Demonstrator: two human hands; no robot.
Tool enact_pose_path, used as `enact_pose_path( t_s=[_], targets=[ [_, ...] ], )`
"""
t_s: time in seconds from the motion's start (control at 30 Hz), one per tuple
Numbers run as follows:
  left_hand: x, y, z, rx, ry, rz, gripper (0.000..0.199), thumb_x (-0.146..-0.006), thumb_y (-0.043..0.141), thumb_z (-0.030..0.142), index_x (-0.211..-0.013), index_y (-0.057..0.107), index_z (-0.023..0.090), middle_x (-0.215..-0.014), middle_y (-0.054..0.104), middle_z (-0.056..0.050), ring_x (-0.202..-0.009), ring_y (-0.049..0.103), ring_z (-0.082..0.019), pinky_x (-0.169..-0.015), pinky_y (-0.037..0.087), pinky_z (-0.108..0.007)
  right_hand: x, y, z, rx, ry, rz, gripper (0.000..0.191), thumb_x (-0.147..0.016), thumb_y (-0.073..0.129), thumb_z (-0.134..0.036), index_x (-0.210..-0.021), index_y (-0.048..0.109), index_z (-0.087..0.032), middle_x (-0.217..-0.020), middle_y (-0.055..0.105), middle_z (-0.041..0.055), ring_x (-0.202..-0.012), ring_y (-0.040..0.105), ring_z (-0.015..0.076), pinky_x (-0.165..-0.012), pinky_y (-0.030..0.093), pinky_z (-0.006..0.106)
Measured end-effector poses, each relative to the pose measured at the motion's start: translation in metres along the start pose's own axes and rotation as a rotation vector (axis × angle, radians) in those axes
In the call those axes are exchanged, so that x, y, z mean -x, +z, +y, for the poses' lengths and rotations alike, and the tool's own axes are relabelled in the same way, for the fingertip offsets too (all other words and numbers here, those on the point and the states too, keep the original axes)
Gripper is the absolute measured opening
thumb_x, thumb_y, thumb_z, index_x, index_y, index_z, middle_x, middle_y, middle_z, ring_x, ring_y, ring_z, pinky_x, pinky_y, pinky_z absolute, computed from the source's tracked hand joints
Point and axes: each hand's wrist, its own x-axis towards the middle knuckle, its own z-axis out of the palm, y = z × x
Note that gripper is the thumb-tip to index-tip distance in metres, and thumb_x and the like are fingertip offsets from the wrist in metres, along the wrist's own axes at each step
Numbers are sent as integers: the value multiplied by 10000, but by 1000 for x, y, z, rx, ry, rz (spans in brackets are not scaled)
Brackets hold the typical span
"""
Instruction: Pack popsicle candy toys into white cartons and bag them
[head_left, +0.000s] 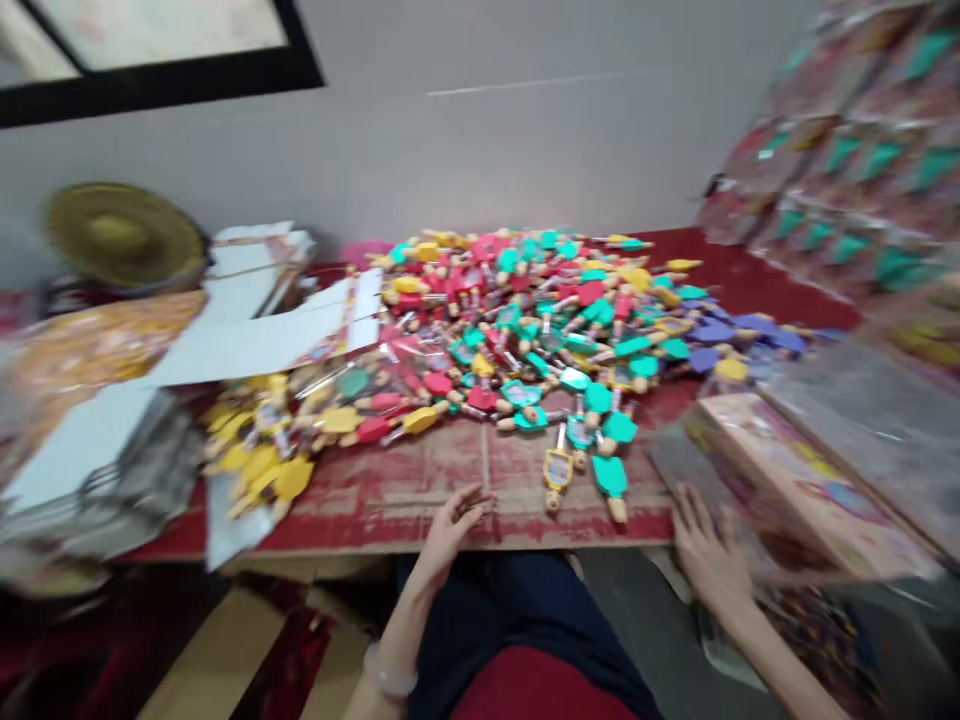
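My left hand (456, 520) is at the front edge of the red table (427, 475), fingers loosely bent and apart, with nothing visible in it. My right hand (711, 555) rests with outstretched fingers against the clear plastic around a printed box (795, 480) at the right. Between and beyond my hands lies a heap of small plastic toys (517, 330) in teal, yellow, pink and red, with flat shaped ends and tan knobs. Closest to my hands are a yellow-framed piece (559, 470) and a teal piece (610, 477). Blur hides their exact kind.
White card stacks (82, 450) and a long white card (255, 345) lie at the left, near a round yellowish fan-like object (124, 235). Purple pieces (750, 330) lie right of the heap. Packed bags (862, 190) are stacked at the right. Cardboard (217, 650) is below the table.
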Motion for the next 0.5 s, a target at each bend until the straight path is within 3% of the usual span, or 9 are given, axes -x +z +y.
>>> enact_pose_path(
  t_s=[0.13,0.23,0.33,0.4,0.5],
  targets=[
    [-11,-49,21,-142,151,152,532,-798,774,466,-1239,690,181,-1255,741,-156,-1090,736,-268,-963,571,-421,-2,19,22,-129,-86,24,844,-806,432,-175,-1639,310,-107,-1563,481,246,-1493,406,412,-1181,301,705],
    [-36,-86,59,-394,367,334,372,-851,696,361,-1153,709,145,-1174,762,-146,-1100,719,-269,-994,557,-435,-2,21,28,-182,-187,14,922,-825,422,-217,-1680,91,-117,-1636,370,242,-1531,310,439,-1197,250,736],
    [-80,-111,113,-634,489,495,299,-914,583,258,-1150,695,113,-1200,737,-169,-1146,688,-280,-1065,506,-464,-8,22,35,-189,-260,59,935,-842,408,-248,-1682,14,-136,-1682,292,214,-1555,236,448,-1207,210,750],
    [-116,-120,149,-810,546,597,362,-919,563,201,-1253,657,95,-1330,670,-202,-1278,609,-302,-1147,428,-472,-16,24,39,-177,-280,92,923,-848,391,-256,-1684,15,-151,-1672,324,203,-1553,248,448,-1204,216,753],
    [-165,-130,193,-1157,544,766,568,-893,586,130,-1451,520,50,-1585,435,-261,-1503,377,-363,-1239,272,-514,-28,28,41,-167,-279,103,917,-845,388,-260,-1687,33,-174,-1631,402,206,-1541,287,439,-1201,236,742]
  ],
)
